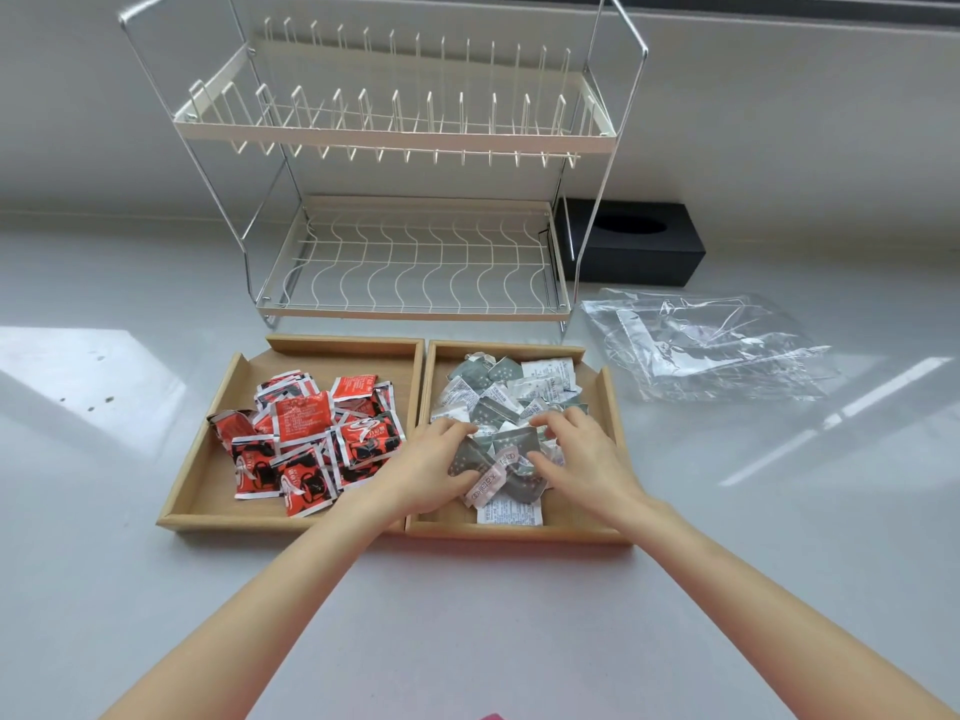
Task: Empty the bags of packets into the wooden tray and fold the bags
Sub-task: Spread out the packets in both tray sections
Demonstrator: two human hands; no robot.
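Note:
Two wooden trays sit side by side on the grey counter. The left tray (208, 423) holds several red and black packets (306, 433). The right tray (605, 397) holds a heap of grey and white packets (511, 389). Both hands are in the right tray: my left hand (428, 467) and my right hand (582, 454) curl around a bunch of grey packets (506, 449) near the tray's front. Clear plastic bags (711, 345) lie crumpled and flat on the counter to the right of the trays, untouched.
A white two-tier wire dish rack (410, 252) stands right behind the trays. A black tissue box (634, 246) sits behind the bags at the right. Something pink (491, 716) peeks in at the bottom edge.

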